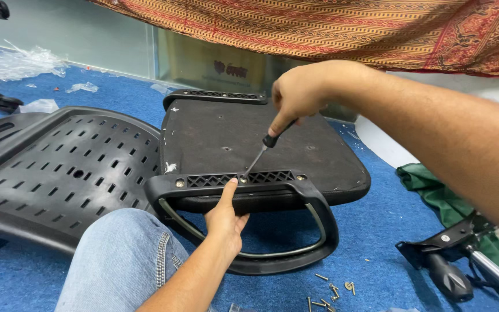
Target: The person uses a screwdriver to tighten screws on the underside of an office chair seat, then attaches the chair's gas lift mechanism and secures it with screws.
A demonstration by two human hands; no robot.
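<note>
1. The right hand (298, 95) was closed in a fist round the handle of a screwdriver (261, 151), fingers curled together over the grip, with the shaft slanting down and away from the knuckles to a screw (242, 179) in the armrest (244, 222)

2. The left hand (224, 222) gripped the armrest from below; its forefinger (229, 190) lay stretched upward, the tip just beside the screw and the blade, while the other fingers were wrapped under the black loop

3. That was the plainest risk as I judged it: the blade stood at a slant, not square to the screw head, so a hard push could make it ride out of the slot and jab the forefinger lying right next to it

4. The same slip could chew up the screw head or scratch the ribbed mounting plate (241, 178) under the fingertip

5. The armrest lay on the upturned seat base (249, 144), beyond the left fingers and beneath the right fist; only the one hand steadied it, so it could shift under pressure and throw the holes out of line

6. A second screw (179, 182) sat at the plate's end, off to the thumb side of the left hand; whether it was fully home I could not tell

7. Loose screws (329, 293) lay scattered on the blue carpet (371, 248) behind the left wrist, near enough to be knocked away by a knee (125, 260) or elbow

8. The perforated chair back (64, 167) rested beside the seat, touching its edge, well clear of both hands
</note>
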